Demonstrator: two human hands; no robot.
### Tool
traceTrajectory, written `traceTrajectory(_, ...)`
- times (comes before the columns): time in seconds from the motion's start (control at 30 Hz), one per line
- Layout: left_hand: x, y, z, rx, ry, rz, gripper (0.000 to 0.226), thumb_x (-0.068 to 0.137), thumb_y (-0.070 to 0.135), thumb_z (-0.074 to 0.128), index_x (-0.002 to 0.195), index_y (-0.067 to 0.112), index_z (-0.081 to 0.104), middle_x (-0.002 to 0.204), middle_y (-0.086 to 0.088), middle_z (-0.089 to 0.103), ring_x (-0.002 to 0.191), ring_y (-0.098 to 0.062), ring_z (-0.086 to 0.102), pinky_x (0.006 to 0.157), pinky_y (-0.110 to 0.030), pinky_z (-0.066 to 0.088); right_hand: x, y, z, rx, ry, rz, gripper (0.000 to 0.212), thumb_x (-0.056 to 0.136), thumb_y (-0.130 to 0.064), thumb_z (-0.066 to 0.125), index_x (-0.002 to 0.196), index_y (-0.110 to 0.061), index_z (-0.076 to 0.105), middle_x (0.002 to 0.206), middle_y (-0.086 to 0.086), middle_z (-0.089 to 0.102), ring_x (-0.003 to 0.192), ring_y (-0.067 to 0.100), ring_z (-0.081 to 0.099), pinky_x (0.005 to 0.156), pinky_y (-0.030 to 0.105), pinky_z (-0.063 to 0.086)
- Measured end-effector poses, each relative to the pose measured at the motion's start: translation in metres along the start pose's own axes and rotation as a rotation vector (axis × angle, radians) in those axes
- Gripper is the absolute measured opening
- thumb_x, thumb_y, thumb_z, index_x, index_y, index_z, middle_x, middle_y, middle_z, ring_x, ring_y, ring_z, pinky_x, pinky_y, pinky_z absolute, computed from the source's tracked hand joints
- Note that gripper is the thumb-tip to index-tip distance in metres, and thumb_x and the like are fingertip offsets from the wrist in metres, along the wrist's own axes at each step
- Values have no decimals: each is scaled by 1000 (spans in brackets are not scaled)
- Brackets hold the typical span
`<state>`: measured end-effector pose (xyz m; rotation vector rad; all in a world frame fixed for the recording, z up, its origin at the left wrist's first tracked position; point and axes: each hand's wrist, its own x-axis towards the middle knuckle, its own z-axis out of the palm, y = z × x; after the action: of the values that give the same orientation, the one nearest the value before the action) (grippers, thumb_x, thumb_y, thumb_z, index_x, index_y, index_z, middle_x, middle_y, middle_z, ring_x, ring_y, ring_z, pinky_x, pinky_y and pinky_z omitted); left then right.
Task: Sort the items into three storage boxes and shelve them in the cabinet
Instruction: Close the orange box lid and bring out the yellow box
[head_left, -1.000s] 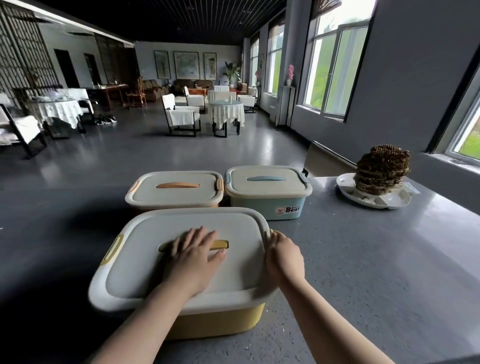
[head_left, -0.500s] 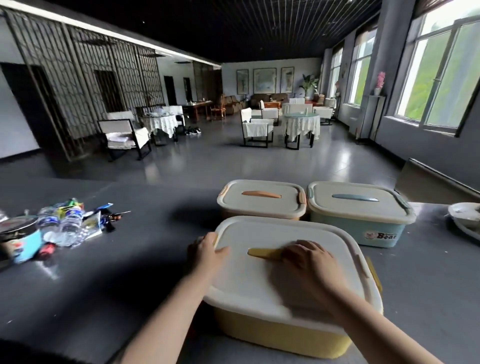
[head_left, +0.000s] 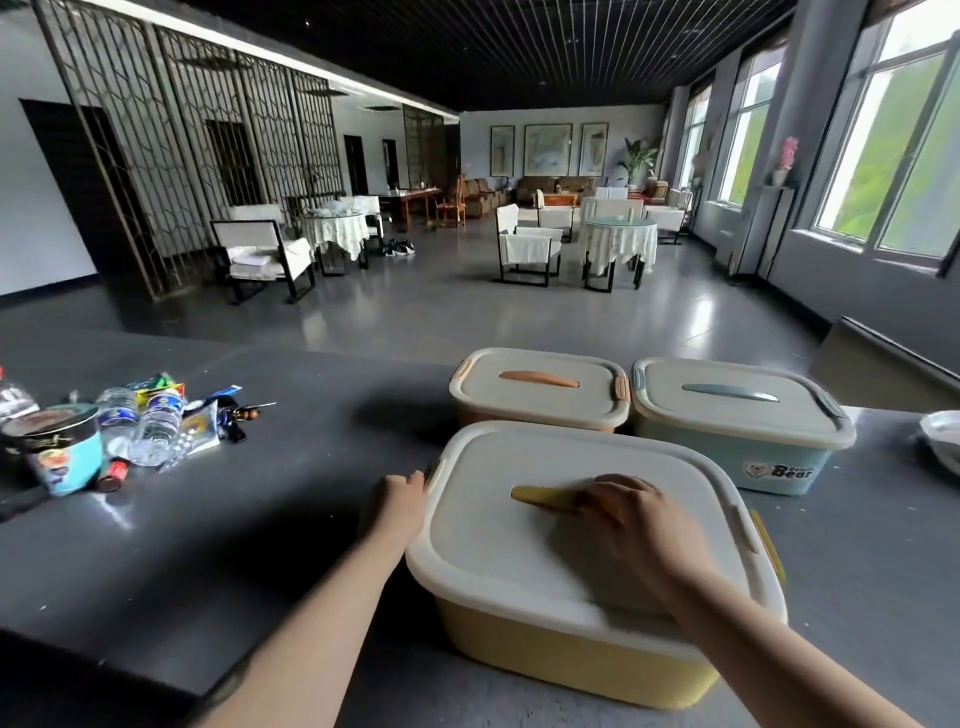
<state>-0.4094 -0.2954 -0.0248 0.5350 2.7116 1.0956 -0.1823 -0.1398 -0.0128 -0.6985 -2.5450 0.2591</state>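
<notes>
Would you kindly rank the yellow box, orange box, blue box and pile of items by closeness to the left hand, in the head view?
1. Yellow box: the left hand touches its left edge.
2. Orange box: behind, slightly right.
3. Pile of items: far left; close to the orange box's rank.
4. Blue box: farthest right.

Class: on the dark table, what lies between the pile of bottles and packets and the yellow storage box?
Head view: only bare dark tabletop lies between the pile of bottles and packets and the yellow storage box, apart from the left hand at its latch.
</notes>
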Motion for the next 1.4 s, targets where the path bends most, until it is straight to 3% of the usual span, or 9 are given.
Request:
traceTrajectory(0.1, -3, 2, 3, -89, 31, 45, 35, 98, 26, 38, 94, 3, 64, 107, -23, 65, 98, -36, 59, 81, -36, 46, 4, -1, -6, -34, -63, -3, 16, 88, -32, 63, 101, -24, 69, 105, -5, 67, 103, 23, 60, 79, 35, 50)
traceTrajectory(0.23, -26, 0, 9, -107, 71, 215, 38, 94, 29, 50, 129, 17, 54, 132, -7, 56, 120, -29, 50, 98, -39, 42, 14, -10, -15, -229, -211, -47, 19, 96, -23, 50, 111, -14, 54, 110, 6, 56, 99, 30, 57, 67, 34, 39)
traceTrajectory(0.43, -75, -6, 18, -120, 95, 402, 45, 88, 18, 64, 131, 9, 55, 148, -4, 39, 137, -22, 34, 112, -38, 29, 18, -20, -29, -217, -185, -45, 23, 101, -30, 39, 110, -12, 50, 107, 9, 51, 98, 30, 54, 67, 35, 32)
traceTrajectory(0.6, -86, 46, -11, -154, 215, 543, 55, 80, 36, 54, 126, 7, 59, 140, -10, 49, 131, -28, 42, 109, -39, 32, 26, -18, -78, -229, 66, -45, 25, 101, -34, 41, 112, -16, 55, 110, 5, 55, 104, 25, 51, 79, 36, 40)
traceTrajectory(0.77, -114, 122, 5, -104, 220, 797, 55, 83, 44, 45, 128, 14, 57, 142, -5, 46, 132, -24, 40, 107, -42, 35, -8, 29, -141, -356, 320, -60, 21, 95, -27, 53, 102, -10, 63, 97, 9, 61, 90, 29, 56, 67, 37, 45)
traceTrajectory(0.9, -167, 177, 58, -2, 113, 993, 55, 85, 47, 41, 129, 18, 56, 143, -6, 46, 135, -27, 37, 108, -50, 31, -80, 89, -179, -417, 384, 147, 27, 94, -31, 44, 98, -12, 63, 95, 8, 60, 89, 29, 54, 65, 36, 43)
traceTrajectory(1.07, -237, 214, 143, 113, -151, 1152, 65, 82, 57, 31, 133, 22, 52, 147, -8, 42, 136, -28, 36, 113, -52, 16, -161, 153, -187, -495, 398, 427, 13, 92, -20, 55, 95, -12, 65, 95, 8, 62, 91, 29, 56, 69, 39, 47)
traceTrajectory(1.2, -259, 202, 201, 282, -443, 1100, 63, 94, 60, 26, 150, 32, 15, 161, 2, 1, 147, -17, -7, 117, -46, -10, -206, 196, -160, -487, 345, 631, 11, 94, -15, 51, 95, -14, 63, 96, 8, 61, 92, 29, 54, 73, 38, 44)
traceTrajectory(1.4, -267, 172, 255, 430, -641, 927, 66, 95, 61, 26, 151, 31, 7, 160, 4, -6, 146, -18, -14, 115, -43, -13, -230, 228, -104, -444, 168, 733, 15, 93, -17, 47, 100, -13, 59, 99, 8, 59, 96, 31, 55, 79, 39, 42)
